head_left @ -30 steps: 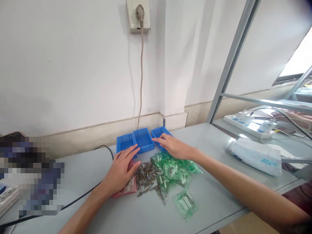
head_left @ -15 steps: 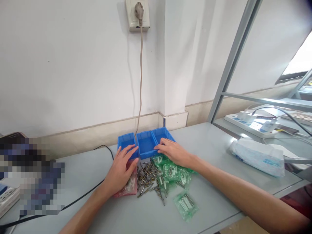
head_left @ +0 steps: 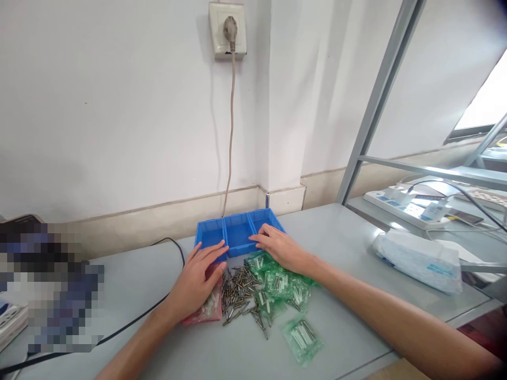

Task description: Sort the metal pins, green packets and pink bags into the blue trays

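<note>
Three small blue trays [head_left: 237,235] stand side by side against each other near the back of the grey table. My left hand [head_left: 196,279] lies flat with fingers stretched out, fingertips touching the front rim of the left tray and the palm over a pink bag [head_left: 208,309]. My right hand [head_left: 279,248] rests open with its fingers on the front rim of the right tray. Between the hands lies a heap of small metal pins [head_left: 240,293]. Green bags of pins [head_left: 287,282] lie under and beside my right wrist.
One green bag [head_left: 303,338] lies apart near the table's front edge. A black cable [head_left: 130,316] runs across the left side. A white packet [head_left: 415,258] lies at the right, by a metal frame [head_left: 376,100]. A beige cord [head_left: 231,126] hangs from a wall socket.
The three trays, apart a second ago, have been pushed together into a tight row. Both hands stay on their front rims.
</note>
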### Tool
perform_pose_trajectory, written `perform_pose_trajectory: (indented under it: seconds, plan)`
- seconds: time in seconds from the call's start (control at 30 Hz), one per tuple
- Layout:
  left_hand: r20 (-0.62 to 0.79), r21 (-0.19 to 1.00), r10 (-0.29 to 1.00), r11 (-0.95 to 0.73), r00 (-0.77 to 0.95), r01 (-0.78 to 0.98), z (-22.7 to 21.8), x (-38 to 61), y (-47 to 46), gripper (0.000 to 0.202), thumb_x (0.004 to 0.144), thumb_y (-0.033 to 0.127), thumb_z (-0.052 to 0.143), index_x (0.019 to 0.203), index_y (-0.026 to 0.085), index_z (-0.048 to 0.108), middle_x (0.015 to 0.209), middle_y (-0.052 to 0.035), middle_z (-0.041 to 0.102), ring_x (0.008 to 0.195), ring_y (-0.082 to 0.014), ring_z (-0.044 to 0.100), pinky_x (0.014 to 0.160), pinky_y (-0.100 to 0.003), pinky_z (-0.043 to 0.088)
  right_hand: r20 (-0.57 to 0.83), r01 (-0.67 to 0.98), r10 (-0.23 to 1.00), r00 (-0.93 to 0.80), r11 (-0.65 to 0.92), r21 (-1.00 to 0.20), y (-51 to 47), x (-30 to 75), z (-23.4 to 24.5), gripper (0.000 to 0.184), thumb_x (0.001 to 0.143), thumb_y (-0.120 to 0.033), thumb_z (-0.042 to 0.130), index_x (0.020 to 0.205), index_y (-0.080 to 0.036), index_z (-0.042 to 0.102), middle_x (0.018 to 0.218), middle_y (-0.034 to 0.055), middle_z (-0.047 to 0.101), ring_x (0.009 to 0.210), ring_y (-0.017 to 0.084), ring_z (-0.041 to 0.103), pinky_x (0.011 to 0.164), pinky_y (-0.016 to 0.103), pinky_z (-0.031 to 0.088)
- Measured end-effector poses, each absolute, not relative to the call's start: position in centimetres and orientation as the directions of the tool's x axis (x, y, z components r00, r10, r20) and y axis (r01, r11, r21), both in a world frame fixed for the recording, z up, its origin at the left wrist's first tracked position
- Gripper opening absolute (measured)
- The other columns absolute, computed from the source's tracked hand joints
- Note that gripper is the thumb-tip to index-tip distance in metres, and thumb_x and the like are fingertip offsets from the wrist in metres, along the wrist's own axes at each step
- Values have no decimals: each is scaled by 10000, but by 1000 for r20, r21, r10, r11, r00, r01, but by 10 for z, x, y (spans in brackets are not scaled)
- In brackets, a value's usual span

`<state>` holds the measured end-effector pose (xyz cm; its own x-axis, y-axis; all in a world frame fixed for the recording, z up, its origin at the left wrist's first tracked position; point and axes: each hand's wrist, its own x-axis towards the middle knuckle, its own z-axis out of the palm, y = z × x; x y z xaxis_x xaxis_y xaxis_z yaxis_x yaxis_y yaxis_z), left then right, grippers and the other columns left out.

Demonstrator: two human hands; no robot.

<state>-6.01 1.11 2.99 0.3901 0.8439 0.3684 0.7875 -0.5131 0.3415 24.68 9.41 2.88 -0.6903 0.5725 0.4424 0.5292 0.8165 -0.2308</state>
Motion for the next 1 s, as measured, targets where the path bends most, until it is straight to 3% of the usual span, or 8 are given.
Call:
perform_pose_trajectory:
  seconds: [0.27, 1.0]
  plan:
    - [366, 324, 847, -505, 387, 800, 27, -61, 11, 433, 1139, 426, 484, 1559, 362, 569, 1674, -8, 519, 1518, -264, 510, 1276, -557, 392, 498, 480, 509, -702, 855, -197, 101, 250, 28, 286, 1151, -239, 450, 1315, -219, 685, 1102, 100, 624, 1000, 247, 618, 910, 396, 526]
    - [399, 310, 830, -523, 390, 794, 30, -58, 8, 437, 1138, 419, 486, 1561, 362, 578, 1641, -19, 561, 1473, -276, 554, 1238, -551, 438, 482, 476, 506, -715, 858, -194, 102, 250, 30, 281, 1131, -163, 462, 1296, -214, 684, 1091, 94, 628, 995, 242, 613, 885, 377, 531]
